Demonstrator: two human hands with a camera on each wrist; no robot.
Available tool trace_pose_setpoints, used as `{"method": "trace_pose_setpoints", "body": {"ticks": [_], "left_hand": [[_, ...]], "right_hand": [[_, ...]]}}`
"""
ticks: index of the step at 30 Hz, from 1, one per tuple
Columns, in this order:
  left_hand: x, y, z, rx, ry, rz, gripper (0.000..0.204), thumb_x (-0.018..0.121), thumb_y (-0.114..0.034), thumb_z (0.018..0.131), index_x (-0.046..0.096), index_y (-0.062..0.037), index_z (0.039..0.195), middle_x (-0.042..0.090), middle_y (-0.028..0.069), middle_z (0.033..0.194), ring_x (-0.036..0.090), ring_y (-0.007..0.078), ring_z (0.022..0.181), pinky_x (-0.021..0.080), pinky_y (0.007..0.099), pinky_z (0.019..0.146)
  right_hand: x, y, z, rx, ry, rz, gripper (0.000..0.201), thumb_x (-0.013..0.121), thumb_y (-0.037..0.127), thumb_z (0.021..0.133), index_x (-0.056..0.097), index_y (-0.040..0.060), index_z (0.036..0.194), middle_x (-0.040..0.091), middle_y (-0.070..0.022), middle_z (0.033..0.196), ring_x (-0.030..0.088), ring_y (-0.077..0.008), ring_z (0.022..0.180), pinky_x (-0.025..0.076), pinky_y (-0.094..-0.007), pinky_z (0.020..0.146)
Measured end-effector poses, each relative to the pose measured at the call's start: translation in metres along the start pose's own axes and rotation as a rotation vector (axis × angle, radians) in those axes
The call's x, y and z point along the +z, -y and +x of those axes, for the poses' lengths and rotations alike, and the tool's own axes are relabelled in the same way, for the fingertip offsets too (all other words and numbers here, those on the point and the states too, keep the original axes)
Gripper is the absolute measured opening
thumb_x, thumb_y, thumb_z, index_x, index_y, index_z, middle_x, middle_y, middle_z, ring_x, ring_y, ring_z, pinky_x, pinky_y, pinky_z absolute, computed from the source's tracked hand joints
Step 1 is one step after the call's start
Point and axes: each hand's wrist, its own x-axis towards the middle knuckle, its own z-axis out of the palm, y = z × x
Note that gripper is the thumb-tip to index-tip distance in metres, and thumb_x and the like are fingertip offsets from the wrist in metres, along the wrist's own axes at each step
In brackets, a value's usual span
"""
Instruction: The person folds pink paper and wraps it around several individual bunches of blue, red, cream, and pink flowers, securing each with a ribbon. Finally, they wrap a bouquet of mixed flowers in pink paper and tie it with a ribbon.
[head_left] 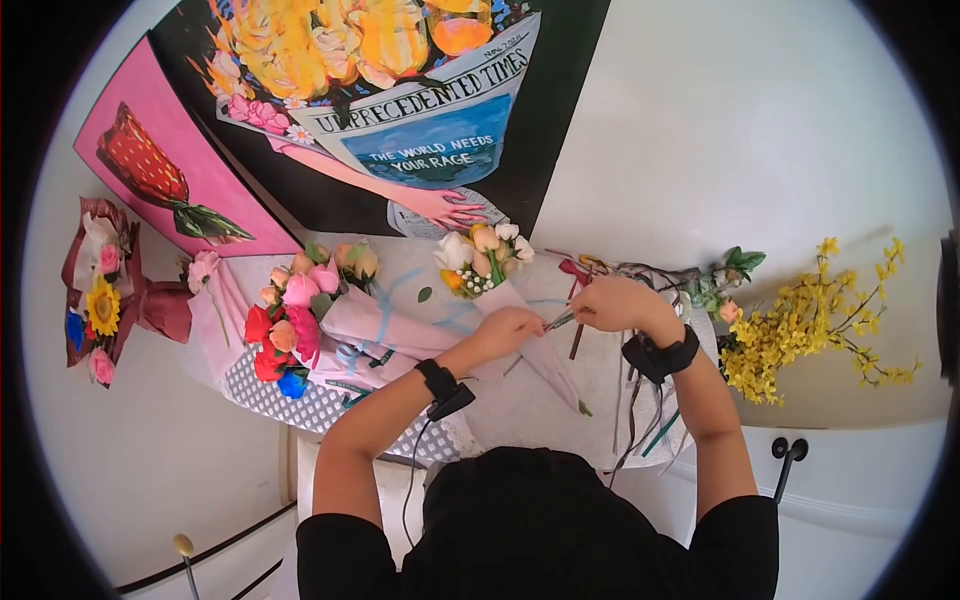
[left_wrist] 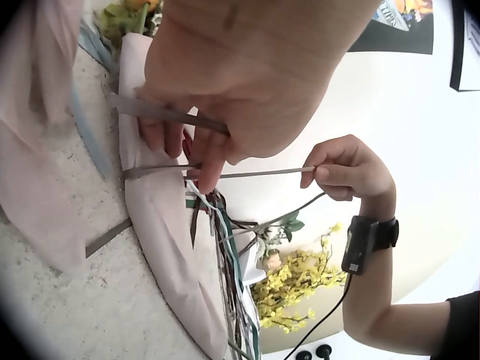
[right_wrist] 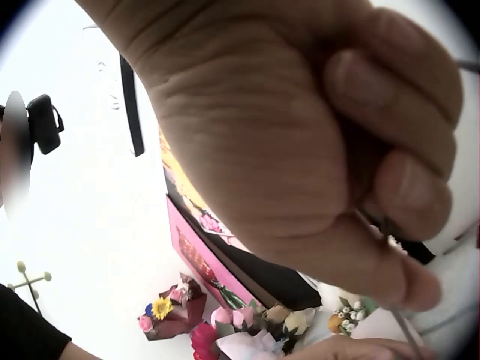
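Observation:
A small bouquet of white, peach and yellow flowers [head_left: 484, 252] lies in pale pink wrapping paper [head_left: 545, 362]. My left hand [head_left: 508, 332] is at the wrap's narrow part; in the left wrist view that hand [left_wrist: 232, 82] pinches a grey ribbon [left_wrist: 154, 171] running round the paper [left_wrist: 154, 217]. My right hand [head_left: 618, 303], to the right of it, pinches the ribbon's other stretch, drawn taut between the hands. The left wrist view shows the right hand [left_wrist: 351, 169] with thumb and fingers on that stretch [left_wrist: 262, 174]. In the right wrist view, curled fingers of the right hand [right_wrist: 300, 142] cover much of the ribbon.
Wrapped bouquets [head_left: 300, 310] lie at the table's left, with another bouquet [head_left: 105, 290] beyond. Loose ribbons [head_left: 640, 400] hang near the right edge. Yellow blossom branches [head_left: 780, 350] and a peach rose [head_left: 730, 311] are at the far right. Paintings [head_left: 440, 150] stand behind.

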Motion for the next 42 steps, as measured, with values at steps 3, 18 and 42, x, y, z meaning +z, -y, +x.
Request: {"method": "trace_pose_setpoints", "body": {"ticks": [3, 18, 42], "left_hand": [[0.001, 0.008, 0.002, 0.021, 0.046, 0.025, 0.025, 0.048, -0.019, 0.087, 0.064, -0.0011, 0.082, 0.063, 0.0142, 0.080, 0.060, 0.0286, 0.077, 0.045, 0.0347, 0.071], [0.007, 0.021, 0.006, 0.035, 0.018, -0.047, 0.019, 0.050, -0.011, 0.085, 0.064, 0.0011, 0.084, 0.063, 0.0139, 0.085, 0.059, 0.0261, 0.080, 0.044, 0.0322, 0.075], [-0.014, 0.003, -0.002, -0.558, -0.127, -0.687, 0.031, 0.044, -0.032, 0.092, 0.060, -0.0071, 0.084, 0.061, 0.0018, 0.097, 0.056, 0.0120, 0.087, 0.043, 0.0268, 0.075]], "right_hand": [[-0.004, 0.004, 0.004, 0.122, -0.002, -0.306, 0.009, 0.058, 0.012, 0.071, 0.063, 0.0051, 0.072, 0.060, -0.0131, 0.065, 0.061, -0.0308, 0.068, 0.048, -0.0414, 0.059], [0.067, -0.035, 0.028, 0.055, -0.929, 0.111, 0.010, 0.059, 0.009, 0.073, 0.056, 0.0007, 0.077, 0.053, -0.0131, 0.071, 0.053, -0.0296, 0.061, 0.045, -0.0394, 0.061], [0.160, 0.014, 0.046, -0.008, -0.928, 0.465, 0.012, 0.049, 0.010, 0.085, 0.050, -0.0010, 0.080, 0.049, -0.0176, 0.072, 0.046, -0.0354, 0.073, 0.036, -0.0409, 0.067]]}}
